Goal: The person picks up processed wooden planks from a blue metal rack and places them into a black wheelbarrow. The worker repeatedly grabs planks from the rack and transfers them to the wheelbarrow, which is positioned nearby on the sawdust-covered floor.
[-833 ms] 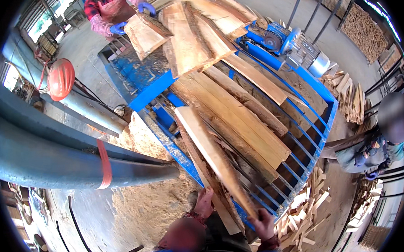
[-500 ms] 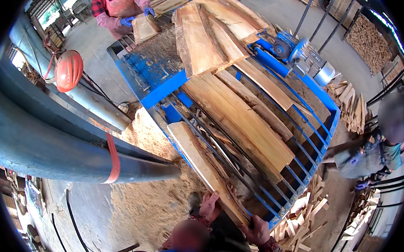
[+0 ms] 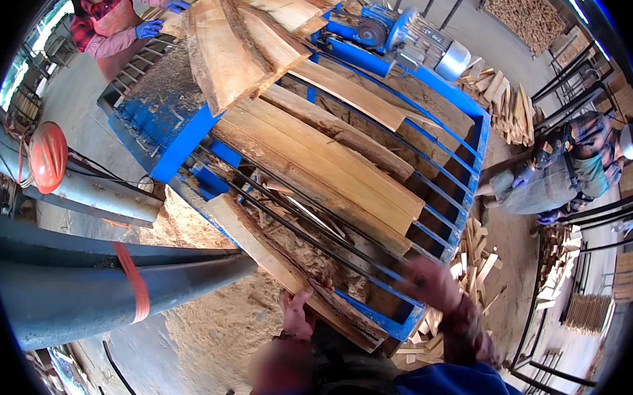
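Note:
My left hand [image 3: 297,314] grips a long bark-edged wooden plank [image 3: 262,250] near its lower end, fingers wrapped around its edge. This plank slants along the left side of a blue machine frame [image 3: 188,143]. My right hand [image 3: 430,283] is off that plank and smeared by motion, so its fingers cannot be made out. It is close to the near ends of the sawn boards [image 3: 330,175], which lie side by side on the frame's bars. Whether it touches them cannot be told. A narrower bark-edged board [image 3: 349,135] lies beside them.
Wide slabs [image 3: 226,52] are piled on the machine's far part, beside a blue-grey motor [image 3: 423,42]. A person in blue gloves [image 3: 150,29] works at the far left; another person [image 3: 572,162] stands right. Offcuts [image 3: 481,260] and sawdust [image 3: 215,321] cover floor areas. A thick pipe [image 3: 71,296] runs left.
My right hand has let go of the bark-edged plank and moved right, toward the sawn boards' ends. My left hand still holds the plank. The whole view has shifted.

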{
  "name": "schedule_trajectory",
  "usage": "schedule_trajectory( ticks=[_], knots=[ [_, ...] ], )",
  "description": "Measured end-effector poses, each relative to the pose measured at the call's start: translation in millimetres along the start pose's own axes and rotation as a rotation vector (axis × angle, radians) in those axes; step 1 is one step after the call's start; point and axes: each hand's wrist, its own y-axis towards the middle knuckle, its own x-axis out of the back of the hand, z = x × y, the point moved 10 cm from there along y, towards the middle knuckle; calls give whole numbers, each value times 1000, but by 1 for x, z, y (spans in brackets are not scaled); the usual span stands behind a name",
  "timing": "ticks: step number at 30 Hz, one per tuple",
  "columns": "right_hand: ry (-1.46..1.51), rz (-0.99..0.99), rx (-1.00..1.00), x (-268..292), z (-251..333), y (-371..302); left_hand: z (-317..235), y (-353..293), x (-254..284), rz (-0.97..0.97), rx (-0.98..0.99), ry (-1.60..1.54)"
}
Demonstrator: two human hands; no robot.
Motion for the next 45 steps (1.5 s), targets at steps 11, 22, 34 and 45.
schedule_trajectory(
  ticks=[11, 22, 34, 45],
  knots=[
    [100, -456, -440, 5, -236, 117, 0, 2, -3, 77, -23, 22],
    [174, -44, -502, 41, -145, 185, -2, 1, 3, 38, 21, 51],
    [636, -137, -718, -5, -92, -81, -6, -3, -1, 110, 20, 26],
    [468, 66, -433, -104, 33, -89, 23, -6, 27, 204, 129, -196]
  ],
)
